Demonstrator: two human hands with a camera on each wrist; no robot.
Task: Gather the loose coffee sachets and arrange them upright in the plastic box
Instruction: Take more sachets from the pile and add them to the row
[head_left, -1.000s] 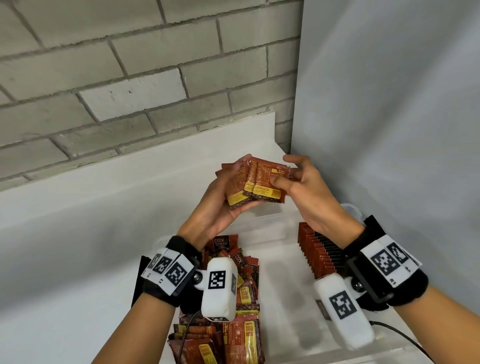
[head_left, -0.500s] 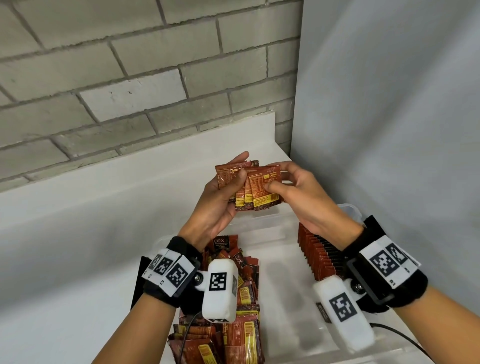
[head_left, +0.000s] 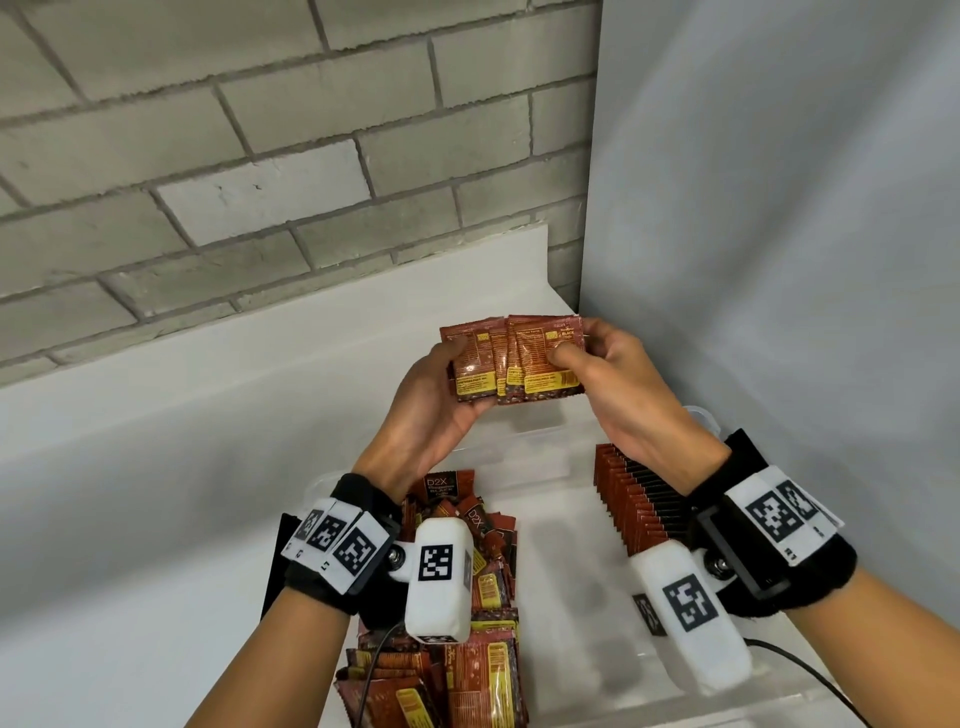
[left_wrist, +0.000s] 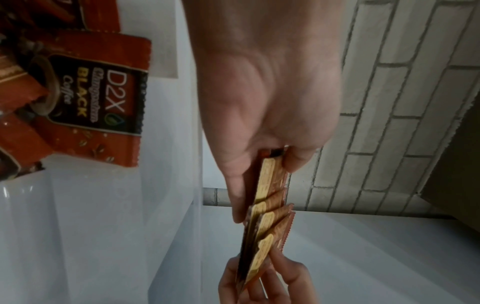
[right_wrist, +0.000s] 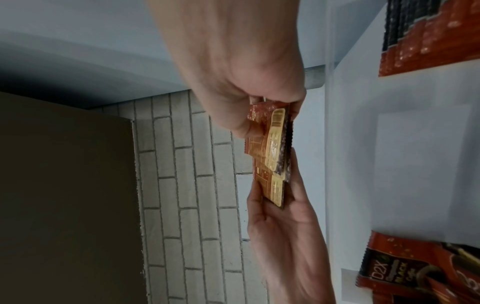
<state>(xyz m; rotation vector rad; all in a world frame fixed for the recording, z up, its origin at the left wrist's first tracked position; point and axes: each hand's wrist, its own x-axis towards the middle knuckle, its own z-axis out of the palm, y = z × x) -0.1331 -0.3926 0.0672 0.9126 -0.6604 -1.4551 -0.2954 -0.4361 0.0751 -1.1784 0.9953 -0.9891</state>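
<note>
A small fan of red-brown coffee sachets (head_left: 511, 359) with yellow labels is held up above the clear plastic box (head_left: 561, 525). My left hand (head_left: 441, 395) grips the fan's left side, thumb over the front. My right hand (head_left: 597, 358) pinches its right side. The same sachets (left_wrist: 267, 207) show edge-on between both hands in the left wrist view, and as a stack of sachets (right_wrist: 272, 148) in the right wrist view. A row of upright sachets (head_left: 639, 493) stands along the box's right side. A loose pile of sachets (head_left: 467, 613) lies in its left part.
A white ledge (head_left: 260, 374) runs behind the box under a grey brick wall (head_left: 260, 156). A pale panel (head_left: 779, 208) stands close on the right. Black cables (head_left: 810, 675) trail from the wrist cameras near the box's front.
Both hands have turned the held sachets from a tilted bundle to a squarer, spread fan facing me, and lowered them slightly. The box and its contents have not moved.
</note>
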